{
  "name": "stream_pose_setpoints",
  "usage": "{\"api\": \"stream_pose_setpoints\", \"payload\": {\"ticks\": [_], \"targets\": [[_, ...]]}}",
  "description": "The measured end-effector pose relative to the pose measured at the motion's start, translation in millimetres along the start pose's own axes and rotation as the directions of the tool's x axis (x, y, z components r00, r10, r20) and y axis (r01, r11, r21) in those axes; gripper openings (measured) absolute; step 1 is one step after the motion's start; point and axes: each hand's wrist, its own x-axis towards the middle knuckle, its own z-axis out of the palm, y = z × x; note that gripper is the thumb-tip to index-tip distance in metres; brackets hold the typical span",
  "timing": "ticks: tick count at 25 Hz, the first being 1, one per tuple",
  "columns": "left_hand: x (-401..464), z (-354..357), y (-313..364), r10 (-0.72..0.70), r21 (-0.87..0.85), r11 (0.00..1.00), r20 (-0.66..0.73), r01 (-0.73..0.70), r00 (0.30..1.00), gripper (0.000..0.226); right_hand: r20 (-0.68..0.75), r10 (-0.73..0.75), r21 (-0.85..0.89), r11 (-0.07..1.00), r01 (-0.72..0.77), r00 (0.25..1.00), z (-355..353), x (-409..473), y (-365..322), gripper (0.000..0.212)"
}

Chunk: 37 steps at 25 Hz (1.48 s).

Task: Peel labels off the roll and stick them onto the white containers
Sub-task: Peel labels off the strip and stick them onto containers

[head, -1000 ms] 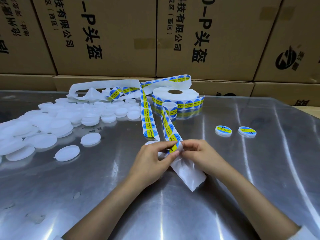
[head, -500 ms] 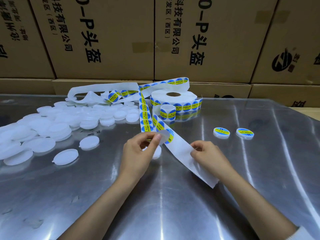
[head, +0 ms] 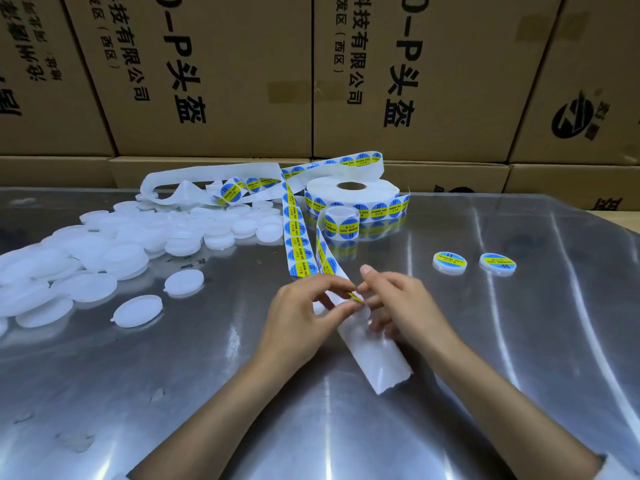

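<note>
My left hand (head: 308, 306) and right hand (head: 401, 299) meet over the white backing strip (head: 377, 358) at the table's middle. Between their fingertips is a blue and yellow label (head: 356, 297), seen edge-on. My left thumb and forefinger pinch it. The right fingertips touch its other edge, and the lower right fingers curl on the strip. The label roll (head: 351, 195) lies behind, with its labelled strip (head: 294, 233) trailing toward my hands. A pile of white containers (head: 104, 251) fills the left side. Two labelled containers (head: 449, 262) (head: 497, 263) sit to the right.
The shiny metal table (head: 207, 393) reflects light. Brown cardboard boxes (head: 221, 74) stand stacked along its far edge. Spent white backing (head: 180, 188) lies curled behind the pile. Two single containers (head: 183, 282) (head: 138, 310) lie apart from the pile, left of my hands.
Half a second ago my left hand held a peeled label up, away from the strip in my right hand. Now both hands have come together over the strip.
</note>
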Motion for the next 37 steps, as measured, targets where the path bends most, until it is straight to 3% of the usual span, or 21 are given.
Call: {"api": "stream_pose_setpoints", "payload": {"ticks": [6,9,12,14,16,25,28,30,34,37], "targets": [[8.3,-0.2,4.6,0.047,-0.062,0.997,-0.01,-0.048,0.999,0.018,0.15,0.056,0.175,0.981,-0.082,0.987,-2.6,1.1,-5.8,0.025],[9.2,-1.9,-5.3,0.087,0.028,0.996,0.016,-0.087,0.996,0.026,0.064,0.029,0.181,0.983,-0.04,0.998,-10.3,4.6,-4.8,0.013],[8.6,-7.6,-22.3,-0.096,0.173,0.981,0.027,0.089,0.995,0.044,-0.05,0.03,0.246,0.969,-0.017,0.998,-12.3,7.1,-4.1,0.013],[6.4,-11.6,-28.4,-0.277,0.322,0.914,0.057,0.245,0.959,0.07,-0.082,0.007,0.271,0.962,0.015,0.997,-11.6,5.5,-3.6,0.015],[3.6,-11.6,-32.7,-0.4,0.478,0.826,0.122,0.299,0.908,0.089,-0.102,-0.028,0.233,0.971,0.051,0.994,-10.3,5.3,-1.7,0.018],[5.5,-15.8,-41.4,-0.409,0.528,0.78,0.024,0.336,0.912,0.053,-0.065,-0.099,0.215,0.97,0.111,0.993,-6.8,6.2,0.1,0.018],[8.1,-17.8,-35.5,-0.328,0.38,0.862,-0.088,0.336,0.941,0.056,-0.038,-0.106,0.239,0.964,0.112,0.994,-6.5,4.6,-0.6,0.015],[10.8,-17.9,-25.9,-0.198,0.286,0.928,-0.167,0.24,0.966,0.063,-0.023,-0.108,0.256,0.96,0.11,0.994,-6.1,4.0,-1.6,0.013],[8.2,-6.5,-4.8,0.069,0.23,0.972,-0.127,-0.038,0.989,0.069,0.028,-0.13,0.316,0.942,0.115,0.991,-2.2,1.2,-3.7,0.011],[5.3,-1.6,0.6,0.121,0.196,0.975,-0.1,-0.1,0.988,0.076,0.046,-0.119,0.343,0.934,0.096,0.992,-0.7,-0.1,-4.8,0.011]]}}
